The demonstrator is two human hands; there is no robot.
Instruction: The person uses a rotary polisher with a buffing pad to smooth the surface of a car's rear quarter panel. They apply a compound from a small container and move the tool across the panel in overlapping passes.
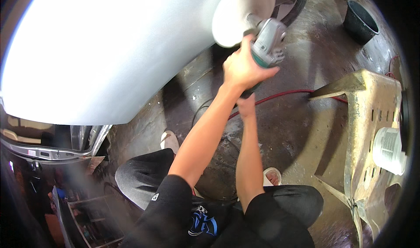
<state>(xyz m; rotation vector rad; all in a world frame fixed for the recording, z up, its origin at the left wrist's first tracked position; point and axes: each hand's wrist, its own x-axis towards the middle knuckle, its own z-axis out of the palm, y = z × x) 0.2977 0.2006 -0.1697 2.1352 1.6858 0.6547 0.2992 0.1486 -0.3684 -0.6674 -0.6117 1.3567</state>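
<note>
The left hand (pixel 243 69) grips a polisher (pixel 268 38), the right hand (pixel 247 106) its rear; leftward curves a pale panel (pixel 113 51).

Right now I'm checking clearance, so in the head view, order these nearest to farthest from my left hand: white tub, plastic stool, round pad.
1. Round pad: just ahead of the left hand.
2. Plastic stool: off to the right.
3. White tub: farther right, by the stool's right edge.

Open room between hands (pixel 243 68) and yellowish stool (pixel 377 88), above a red hose (pixel 285 93); pale panel (pixel 109 51) in the way leftward.
</note>
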